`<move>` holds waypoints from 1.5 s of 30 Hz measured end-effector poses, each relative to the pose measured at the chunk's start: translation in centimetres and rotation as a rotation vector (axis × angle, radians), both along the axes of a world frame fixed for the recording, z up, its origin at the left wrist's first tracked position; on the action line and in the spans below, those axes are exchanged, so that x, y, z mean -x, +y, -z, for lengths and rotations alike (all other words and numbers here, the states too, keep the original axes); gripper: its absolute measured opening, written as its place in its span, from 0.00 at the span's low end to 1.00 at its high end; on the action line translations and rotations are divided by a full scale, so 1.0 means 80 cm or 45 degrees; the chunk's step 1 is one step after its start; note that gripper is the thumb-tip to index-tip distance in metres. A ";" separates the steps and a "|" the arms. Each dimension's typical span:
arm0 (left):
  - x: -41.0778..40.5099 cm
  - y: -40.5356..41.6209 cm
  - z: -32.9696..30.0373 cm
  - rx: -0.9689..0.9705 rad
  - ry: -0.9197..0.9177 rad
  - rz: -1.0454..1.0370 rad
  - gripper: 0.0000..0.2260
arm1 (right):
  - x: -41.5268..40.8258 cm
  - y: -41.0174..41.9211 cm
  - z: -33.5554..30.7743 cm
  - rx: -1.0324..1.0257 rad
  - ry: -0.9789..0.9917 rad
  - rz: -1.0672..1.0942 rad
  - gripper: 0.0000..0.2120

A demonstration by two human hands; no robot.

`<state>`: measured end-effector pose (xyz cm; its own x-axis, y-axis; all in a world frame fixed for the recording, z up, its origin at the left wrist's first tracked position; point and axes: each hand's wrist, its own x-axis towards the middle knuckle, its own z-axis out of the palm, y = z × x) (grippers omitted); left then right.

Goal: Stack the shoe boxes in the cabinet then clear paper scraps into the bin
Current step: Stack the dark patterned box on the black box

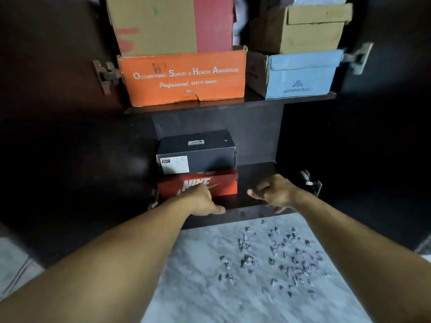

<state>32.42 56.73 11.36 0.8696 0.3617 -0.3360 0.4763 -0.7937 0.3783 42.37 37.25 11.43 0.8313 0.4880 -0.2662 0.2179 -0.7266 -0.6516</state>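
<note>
Both hands reach into the cabinet (303,136) at its low shelf.

The left hand (203,201) lies against the red box (224,185), which carries the black box (198,150); whether its fingers grip cannot be told. The right hand (275,192) hangs beside, fingers loosely spread, empty. Paper scraps (277,255) dot the floor (198,287).

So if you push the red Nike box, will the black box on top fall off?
Probably not: the black box sits flat and fairly square on the red Nike box. Both would likely slide together along the smooth shelf. A hard, sudden shove might shift the top one.
</note>
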 end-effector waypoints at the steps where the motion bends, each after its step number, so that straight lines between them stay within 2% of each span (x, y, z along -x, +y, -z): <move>1: 0.031 -0.019 -0.005 0.034 0.005 -0.002 0.26 | 0.030 -0.016 -0.011 0.029 0.015 -0.012 0.18; 5: 0.149 -0.077 -0.010 0.154 0.054 -0.024 0.21 | 0.153 -0.078 -0.033 0.027 0.096 0.048 0.19; 8: 0.215 -0.099 0.002 0.195 0.083 -0.048 0.31 | 0.229 -0.113 -0.029 0.115 0.126 0.099 0.19; 10: 0.246 -0.109 0.013 0.246 0.089 -0.055 0.34 | 0.265 -0.126 -0.018 0.183 0.182 0.121 0.20; 14: 0.286 -0.115 0.051 0.345 0.170 -0.079 0.32 | 0.301 -0.142 0.018 0.301 0.307 0.133 0.22; 22: 0.376 -0.115 0.145 0.345 0.447 -0.155 0.27 | 0.354 -0.155 0.107 0.560 0.541 0.055 0.26; 26: 0.422 -0.117 0.163 0.491 0.481 -0.416 0.25 | 0.378 -0.166 0.130 0.572 0.572 0.095 0.27; 29: 0.445 -0.106 0.177 0.690 0.509 -0.767 0.25 | 0.392 -0.175 0.143 0.570 0.669 0.190 0.26; 32: 0.469 -0.094 0.198 0.961 0.756 -1.070 0.23 | 0.401 -0.182 0.151 0.460 0.837 0.352 0.21; 34: 0.485 -0.095 0.207 1.179 0.878 -1.139 0.19 | 0.402 -0.182 0.158 0.447 0.911 0.410 0.25; 37: 0.497 -0.100 0.212 1.398 0.800 -1.204 0.13 | 0.403 -0.179 0.163 0.478 0.936 0.444 0.29; 42: 0.461 -0.088 0.175 1.377 0.662 -1.067 0.10 | 0.382 -0.173 0.134 0.349 0.828 0.470 0.22; 45: 0.420 -0.081 0.125 1.355 0.492 -0.958 0.10 | 0.354 -0.174 0.102 0.169 0.726 0.524 0.25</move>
